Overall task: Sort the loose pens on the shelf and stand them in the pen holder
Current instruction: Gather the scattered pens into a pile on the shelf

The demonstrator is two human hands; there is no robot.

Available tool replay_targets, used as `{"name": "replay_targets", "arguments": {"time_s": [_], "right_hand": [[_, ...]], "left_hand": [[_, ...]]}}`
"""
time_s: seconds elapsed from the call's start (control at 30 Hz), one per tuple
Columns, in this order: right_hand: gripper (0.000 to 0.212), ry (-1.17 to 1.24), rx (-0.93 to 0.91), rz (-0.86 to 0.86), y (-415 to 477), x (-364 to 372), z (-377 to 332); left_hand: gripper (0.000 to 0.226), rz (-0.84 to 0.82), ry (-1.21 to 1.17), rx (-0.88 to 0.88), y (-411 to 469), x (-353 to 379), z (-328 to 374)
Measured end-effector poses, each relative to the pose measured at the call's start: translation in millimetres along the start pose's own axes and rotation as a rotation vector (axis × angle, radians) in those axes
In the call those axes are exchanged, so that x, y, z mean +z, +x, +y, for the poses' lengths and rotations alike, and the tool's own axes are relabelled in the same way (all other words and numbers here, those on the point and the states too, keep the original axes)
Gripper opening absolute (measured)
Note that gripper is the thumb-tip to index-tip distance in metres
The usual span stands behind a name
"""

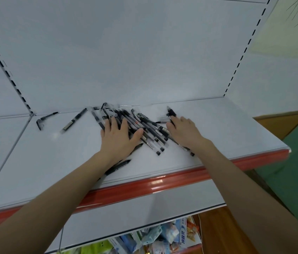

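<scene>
A pile of several black and clear pens (144, 125) lies on the white shelf (53, 162), near its back wall. My left hand (119, 138) lies flat on the left part of the pile, fingers straight. My right hand (183, 131) rests at the pile's right edge, fingers stretched toward a black pen (171, 112) lying apart. Two more pens (73, 121) lie loose to the left, with another black pen (46, 117) further left. One dark pen (120, 165) lies under my left wrist. No pen holder is in view.
The shelf has a red front edge strip (144, 186). Slotted uprights (7, 74) run up the white back panel on both sides. A lower shelf holds packaged goods (153, 237). A wooden floor (217, 226) shows at the right.
</scene>
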State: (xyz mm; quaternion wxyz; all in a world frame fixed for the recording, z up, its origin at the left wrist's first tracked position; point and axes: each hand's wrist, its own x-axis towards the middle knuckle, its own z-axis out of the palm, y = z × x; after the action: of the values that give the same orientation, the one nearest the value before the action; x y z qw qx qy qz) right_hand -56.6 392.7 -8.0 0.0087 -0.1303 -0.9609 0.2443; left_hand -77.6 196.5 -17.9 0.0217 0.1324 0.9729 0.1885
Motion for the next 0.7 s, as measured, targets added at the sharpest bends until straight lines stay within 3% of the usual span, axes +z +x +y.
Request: {"name": "replay_targets", "arguments": {"time_s": [0.1, 0.2, 0.33, 0.6, 0.7], "right_hand": [[0.023, 0.092, -0.089, -0.036, -10.1, -6.4, 3.0], [0.060, 0.012, -0.098, -0.132, -26.4, -9.9, 16.0], [0.065, -0.020, -0.135, -0.142, -35.7, 6.6, 4.0], [0.048, 0.125, -0.235, -0.120, -34.4, 16.6, -31.0], [0.056, 0.143, -0.181, -0.004, -26.2, 14.4, -19.6]], "left_hand": [[0.086, -0.038, -0.089, 0.063, -5.5, -10.9, -8.6], [0.106, -0.150, 0.052, 0.255, -25.2, -22.6, -33.9], [0.103, -0.275, 0.168, 0.288, -35.7, -23.0, -44.1], [0.095, -0.204, 0.091, 0.249, -39.9, -25.2, -31.2], [0.091, -0.032, 0.028, 0.152, -41.0, -41.3, -55.6]]}}
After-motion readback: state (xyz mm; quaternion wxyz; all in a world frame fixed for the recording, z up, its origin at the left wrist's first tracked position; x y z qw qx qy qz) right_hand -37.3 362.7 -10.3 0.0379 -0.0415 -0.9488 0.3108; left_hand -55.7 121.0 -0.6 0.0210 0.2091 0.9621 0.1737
